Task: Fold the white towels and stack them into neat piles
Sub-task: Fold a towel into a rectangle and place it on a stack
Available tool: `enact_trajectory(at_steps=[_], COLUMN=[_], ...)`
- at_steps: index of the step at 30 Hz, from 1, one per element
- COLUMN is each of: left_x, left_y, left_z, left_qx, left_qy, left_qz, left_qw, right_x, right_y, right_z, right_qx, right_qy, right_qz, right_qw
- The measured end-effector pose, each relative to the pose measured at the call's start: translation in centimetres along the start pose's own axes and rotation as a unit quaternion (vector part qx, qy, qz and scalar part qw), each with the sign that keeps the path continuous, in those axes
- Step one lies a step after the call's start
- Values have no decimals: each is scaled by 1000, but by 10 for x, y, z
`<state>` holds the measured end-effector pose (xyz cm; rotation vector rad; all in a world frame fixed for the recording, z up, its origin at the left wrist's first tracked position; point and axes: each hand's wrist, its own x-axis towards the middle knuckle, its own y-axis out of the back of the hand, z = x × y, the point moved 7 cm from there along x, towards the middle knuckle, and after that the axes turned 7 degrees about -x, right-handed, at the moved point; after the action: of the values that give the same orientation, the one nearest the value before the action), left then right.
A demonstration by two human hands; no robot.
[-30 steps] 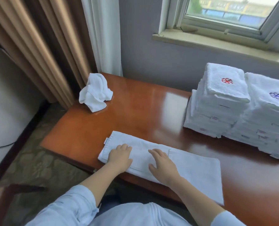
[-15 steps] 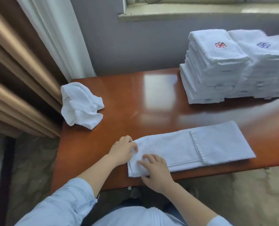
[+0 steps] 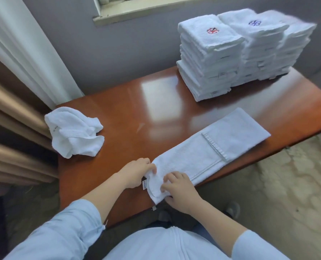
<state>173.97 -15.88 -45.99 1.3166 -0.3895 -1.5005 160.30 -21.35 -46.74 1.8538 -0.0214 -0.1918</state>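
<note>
A long white towel [image 3: 212, 149], folded into a narrow strip, lies along the near edge of the wooden table [image 3: 118, 119]. My left hand [image 3: 137, 172] grips the strip's near-left end at its far corner, and my right hand [image 3: 178, 190] pinches the same end at the near corner. That end is lifted and bunched between my hands. A crumpled white towel [image 3: 74, 133] sits at the table's left side. Two tall piles of folded towels stand at the back right, one with a red emblem [image 3: 208, 59], one with a blue emblem [image 3: 264, 47].
Brown curtains [image 3: 9, 113] and a white sheer curtain [image 3: 30, 53] hang close to the table's left edge. A grey wall and window sill [image 3: 137, 10] lie behind. Patterned carpet [image 3: 287, 184] shows to the right of the table.
The view has swung right and down. My hands went from lying flat on the towel to gripping its left end, which now rises off the table.
</note>
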Motion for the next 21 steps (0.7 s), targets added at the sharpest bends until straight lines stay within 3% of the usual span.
enact_trajectory(at_steps=[3,6,10,14,21], left_x=[3,13,33,73,162], left_y=[4,24,74,111,143], left_z=[-2,-1,28,63,146], left_qx=[-24,-117,-312,-399,-369], left_qy=[-1,4,-56,-49,-15], left_qz=[-2,37,98,118,178], left_qw=[1000,992,943,908,912], right_x=[1,-5,-22,-43,-74], right_y=[15,29,52,74,105], right_z=[20,47,83,123,205], right_qx=[191,337,462,542,625], right_qy=[-116,-246,-354,-403,-413], right_qz=[14,58,164,248,326], right_qw=[975,907,796,694,577])
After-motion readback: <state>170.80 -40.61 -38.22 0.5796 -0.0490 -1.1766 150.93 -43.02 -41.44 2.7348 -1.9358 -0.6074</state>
